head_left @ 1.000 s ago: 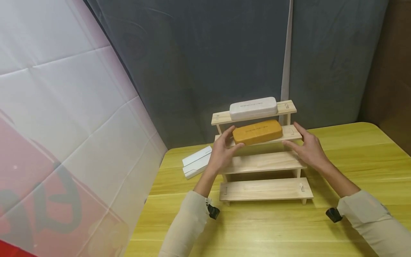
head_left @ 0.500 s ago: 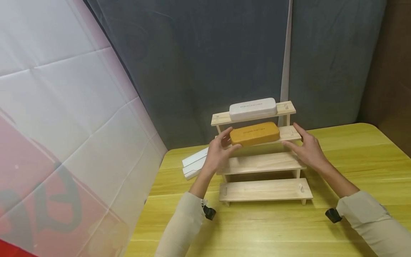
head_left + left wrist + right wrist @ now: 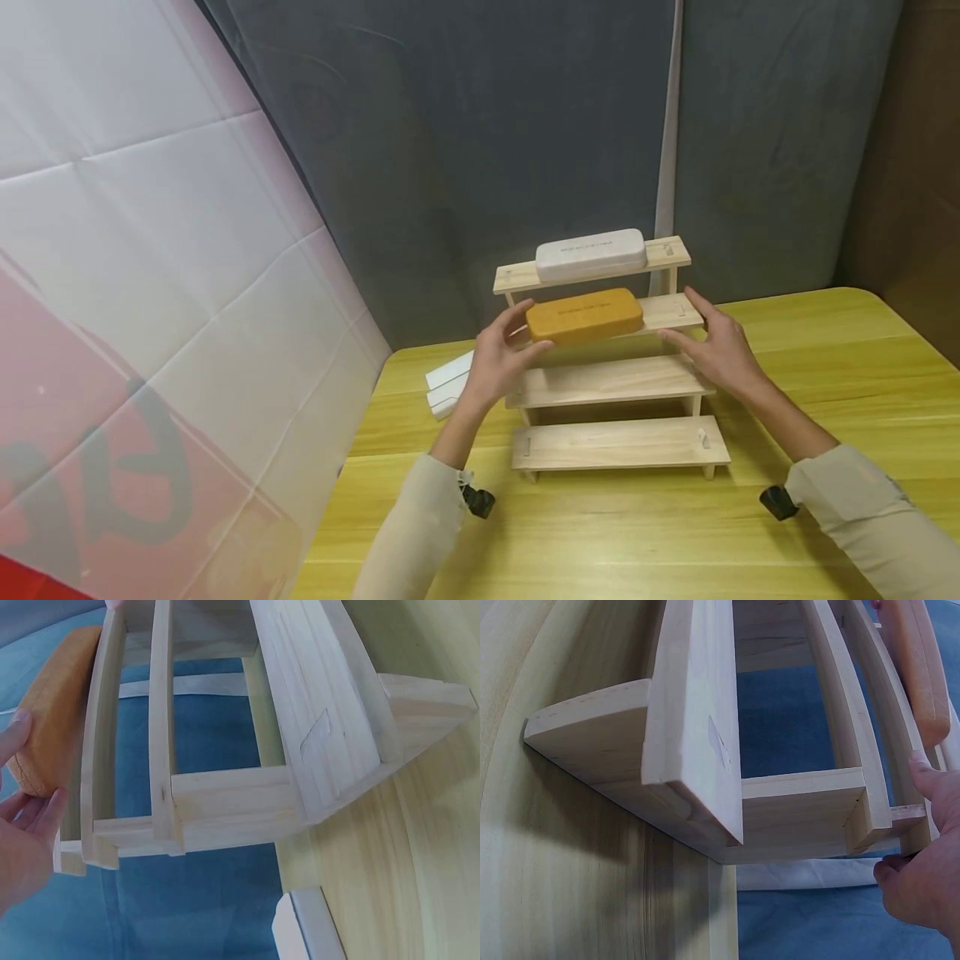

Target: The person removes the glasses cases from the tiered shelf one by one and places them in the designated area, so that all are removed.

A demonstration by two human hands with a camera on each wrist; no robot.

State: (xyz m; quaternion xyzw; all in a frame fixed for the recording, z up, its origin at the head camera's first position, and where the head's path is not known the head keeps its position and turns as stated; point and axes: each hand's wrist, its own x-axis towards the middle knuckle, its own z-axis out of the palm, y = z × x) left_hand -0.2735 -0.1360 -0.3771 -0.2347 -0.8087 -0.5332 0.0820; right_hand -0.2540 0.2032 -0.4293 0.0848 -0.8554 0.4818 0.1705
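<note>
An orange glasses case (image 3: 585, 315) lies along the second tier from the top of a wooden stepped shelf (image 3: 618, 442). My left hand (image 3: 498, 354) grips its left end, thumb at the front and fingers behind; in the left wrist view the fingertips touch the orange case (image 3: 56, 712). With my right hand (image 3: 720, 346) I pinch the right end of that same tier, apart from the case. The right wrist view shows that hand (image 3: 930, 862) with its thumb on the board's front edge. A white glasses case (image 3: 591, 254) rests on the top tier.
White flat boxes (image 3: 447, 385) lie on the yellow wood-grain table (image 3: 600, 533) left of the shelf, partly behind my left hand. A grey curtain (image 3: 480, 150) hangs behind, and a white panel (image 3: 187, 225) stands at the left.
The orange case has slid left along its tier with my left hand, baring more board at its right. My right hand has stayed on the shelf end.
</note>
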